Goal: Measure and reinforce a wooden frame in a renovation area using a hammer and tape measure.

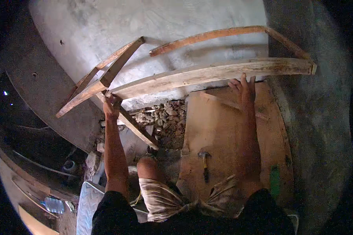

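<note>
A wooden frame of nailed boards is raised before me, with a long pale plank (208,75) running across from left to right. My left hand (113,105) is closed around the frame at the plank's left end, where crossed wooden legs (119,66) meet it. Under the plank's right half, my right hand (245,91) has its fingers spread upward, the tips at the plank's lower edge. A thinner reddish-brown strip (211,38) extends above the plank, joined to its right end by a short slanting piece (288,43).
A hammer (204,164) lies on a brown board (219,133) below my right arm. Rubble (170,119) is heaped beside that board. A pale wall (208,15) stands behind the frame. To the lower left are a clear plastic bottle (53,205) and a quilted mattress edge (88,203).
</note>
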`<state>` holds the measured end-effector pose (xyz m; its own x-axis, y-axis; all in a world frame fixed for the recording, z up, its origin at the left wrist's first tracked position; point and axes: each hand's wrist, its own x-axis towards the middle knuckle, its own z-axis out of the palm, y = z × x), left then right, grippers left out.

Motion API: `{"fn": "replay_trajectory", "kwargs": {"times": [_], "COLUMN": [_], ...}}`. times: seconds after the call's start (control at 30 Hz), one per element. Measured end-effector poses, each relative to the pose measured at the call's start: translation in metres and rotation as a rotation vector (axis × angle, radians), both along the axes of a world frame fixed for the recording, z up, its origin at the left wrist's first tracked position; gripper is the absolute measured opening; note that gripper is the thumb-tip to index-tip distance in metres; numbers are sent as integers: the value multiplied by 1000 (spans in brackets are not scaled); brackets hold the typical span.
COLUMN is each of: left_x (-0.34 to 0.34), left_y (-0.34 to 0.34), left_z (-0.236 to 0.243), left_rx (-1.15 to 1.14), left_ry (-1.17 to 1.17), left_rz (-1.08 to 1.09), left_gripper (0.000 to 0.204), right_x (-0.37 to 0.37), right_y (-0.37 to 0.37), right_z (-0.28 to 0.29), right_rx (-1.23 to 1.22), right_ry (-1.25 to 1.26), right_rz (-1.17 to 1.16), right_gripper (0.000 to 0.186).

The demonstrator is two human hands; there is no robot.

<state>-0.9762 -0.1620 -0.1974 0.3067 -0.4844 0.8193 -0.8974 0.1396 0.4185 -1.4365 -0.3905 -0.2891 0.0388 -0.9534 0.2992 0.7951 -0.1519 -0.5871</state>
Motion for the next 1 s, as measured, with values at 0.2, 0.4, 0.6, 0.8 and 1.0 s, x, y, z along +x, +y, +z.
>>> {"fn": "replay_trajectory", "kwargs": {"times": [0.2, 0.4, 0.6, 0.8, 1.0], "left_x": [9, -11, -7, -20, -15], "left_y": [-5, -7, -5, 0, 5], "left_z": [-19, -12, -28, -31, -41], "left_rx": [-151, -444, -528, -465, -625], "left_ry": [433, 889, 948, 1059, 1137], "left_rz": [-217, -364, -364, -251, -303], "left_gripper": [21, 28, 29, 36, 40], "right_x": [7, -2, -5, -52, -44], "right_y": [-15, -11, -10, -44, 29], "right_z": [-9, -9, -21, -44, -20], "right_rx": [-20, -102, -138, -153, 168], "right_ry": [39, -11, 25, -57, 238], "right_rz": [-12, 105, 114, 445, -133], "right_gripper": [68, 47, 37, 45, 47]}}
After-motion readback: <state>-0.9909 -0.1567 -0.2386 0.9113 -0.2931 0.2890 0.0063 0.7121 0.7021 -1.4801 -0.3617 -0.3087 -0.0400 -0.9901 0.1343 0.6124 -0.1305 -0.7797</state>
